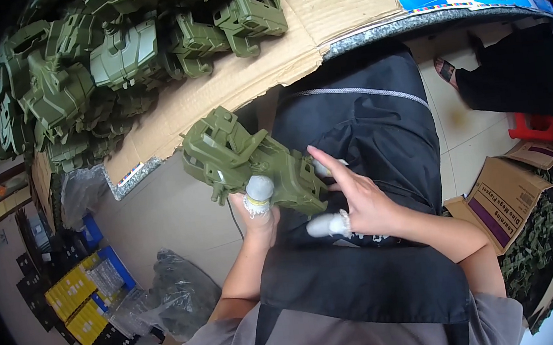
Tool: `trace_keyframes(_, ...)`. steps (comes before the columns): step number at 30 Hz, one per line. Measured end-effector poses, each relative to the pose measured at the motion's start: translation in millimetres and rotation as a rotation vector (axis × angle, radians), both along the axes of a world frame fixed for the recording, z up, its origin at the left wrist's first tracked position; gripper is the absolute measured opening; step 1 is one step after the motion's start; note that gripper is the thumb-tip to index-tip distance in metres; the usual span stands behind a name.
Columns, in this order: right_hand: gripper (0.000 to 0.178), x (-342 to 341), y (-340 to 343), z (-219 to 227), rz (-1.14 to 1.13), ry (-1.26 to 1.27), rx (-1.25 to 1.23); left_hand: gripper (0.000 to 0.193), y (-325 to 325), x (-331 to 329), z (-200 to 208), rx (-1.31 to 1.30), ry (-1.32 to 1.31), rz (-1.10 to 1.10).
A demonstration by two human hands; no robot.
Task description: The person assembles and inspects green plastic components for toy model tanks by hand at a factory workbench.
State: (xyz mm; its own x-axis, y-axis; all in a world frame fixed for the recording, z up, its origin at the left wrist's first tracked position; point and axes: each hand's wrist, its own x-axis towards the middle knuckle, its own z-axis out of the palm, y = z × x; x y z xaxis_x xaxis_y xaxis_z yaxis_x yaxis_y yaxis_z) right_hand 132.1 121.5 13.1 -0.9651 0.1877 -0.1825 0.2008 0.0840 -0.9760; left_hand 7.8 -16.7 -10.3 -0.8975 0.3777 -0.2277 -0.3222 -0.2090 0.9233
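Note:
An olive-green moulded plastic toy part (269,166), like a vehicle body with cut-outs, is held tilted above my lap. My left hand (259,211) grips its near left side, thumb in a white finger cot on top; my other left fingers are hidden beneath. My right hand (364,200) is at the part's right end, its fingers apart and index finger stretched out. White cots cover the right thumb and another finger. That second covered finger is close to the part's edge; I cannot tell whether it touches.
A large pile of similar green parts (122,54) lies on the cardboard-covered table (266,76). To the right stand a cardboard box (505,199), small dark green pieces (546,238) and a red stool (533,125). A person's sandalled foot (445,70) shows beyond. Plastic bags (181,290) lie left.

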Motion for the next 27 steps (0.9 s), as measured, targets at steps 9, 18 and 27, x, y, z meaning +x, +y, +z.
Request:
trace_keyframes(9, 0.066, -1.4, 6.7, 7.3, -0.102, 0.037, 0.235, 0.049, 2.0, -5.2, 6.9, 0.059, 0.03, -0.002)
trace_keyframes(18, 0.066, -0.8, 6.9, 19.7, -0.051, 0.027, 0.236, 0.071, -9.1, -16.3, 6.9, -0.092, 0.007, -0.067)
trace_keyframes(27, 0.073, -0.6, -3.9, -0.5, -0.06, 0.039, -0.121, 0.09, 15.1, -14.0, 30.8, -0.093, 0.061, -0.034)
